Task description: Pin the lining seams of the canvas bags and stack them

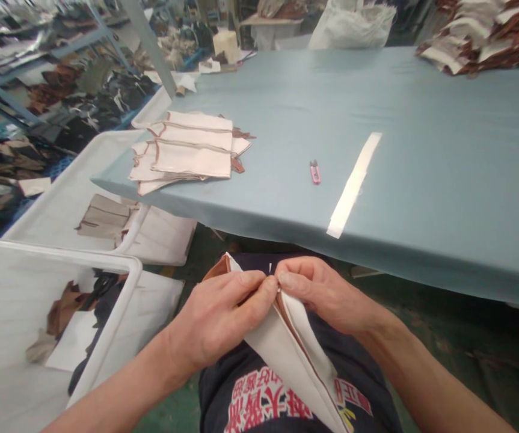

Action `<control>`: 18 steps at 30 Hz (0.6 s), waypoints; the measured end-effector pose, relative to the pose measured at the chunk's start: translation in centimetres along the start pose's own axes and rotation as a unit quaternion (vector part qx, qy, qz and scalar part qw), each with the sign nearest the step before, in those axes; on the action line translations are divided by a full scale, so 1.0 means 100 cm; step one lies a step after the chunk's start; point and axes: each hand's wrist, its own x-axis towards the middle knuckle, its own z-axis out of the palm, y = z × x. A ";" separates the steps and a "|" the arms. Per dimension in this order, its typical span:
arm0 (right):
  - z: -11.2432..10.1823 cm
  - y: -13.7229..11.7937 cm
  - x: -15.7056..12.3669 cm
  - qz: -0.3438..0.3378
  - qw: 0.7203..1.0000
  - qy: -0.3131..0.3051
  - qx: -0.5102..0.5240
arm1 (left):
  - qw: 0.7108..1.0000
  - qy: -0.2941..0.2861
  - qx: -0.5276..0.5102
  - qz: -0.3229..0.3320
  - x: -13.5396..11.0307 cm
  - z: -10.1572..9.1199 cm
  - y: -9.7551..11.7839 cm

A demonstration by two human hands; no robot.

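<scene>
A cream fabric piece with brown edging [281, 355] hangs over my lap, held up in front of the table's near edge. My left hand [223, 313] is closed on its upper part, thumb and fingertips pinching the edge. Right beside it, my right hand [317, 288] pinches the same piece at its top corner, the fingertips of both hands nearly touching. A small white sliver sticks up between the hands; what it is I cannot make out. Below the pinch, the piece's two layers part, showing brown inside.
On the blue-covered table [277, 120] lie a stack of cream pieces [196, 150], pink thread snips [315, 172] and a white strip [353, 186]. A heap of brown and cream pieces [489, 36] sits at the far right. White plastic bins [135, 267] holding fabric stand at the left.
</scene>
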 end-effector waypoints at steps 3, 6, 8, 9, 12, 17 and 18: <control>-0.002 -0.018 -0.007 -0.012 0.993 -0.013 -0.116 | 0.999 0.027 -0.045 -0.014 0.001 0.004 -0.001; -0.001 -0.039 -0.016 -0.074 0.946 -0.015 -0.315 | 0.990 0.025 -0.117 -0.068 0.008 -0.005 0.002; 0.000 -0.048 -0.019 -0.139 0.897 -0.008 -0.420 | 0.978 -0.010 -0.167 -0.126 0.013 -0.014 0.002; 0.001 -0.050 -0.020 -0.165 0.877 -0.007 -0.452 | 0.968 -0.033 -0.194 -0.155 0.015 -0.019 0.002; 0.002 -0.050 -0.020 -0.204 0.840 -0.013 -0.503 | 0.931 -0.097 -0.285 -0.208 0.021 -0.030 -0.002; 0.006 -0.047 -0.017 -0.235 0.807 -0.011 -0.542 | 0.913 -0.141 -0.326 -0.200 0.025 -0.029 -0.008; 0.007 -0.047 -0.017 -0.239 0.802 -0.011 -0.546 | 0.916 -0.146 -0.320 -0.196 0.025 -0.028 -0.008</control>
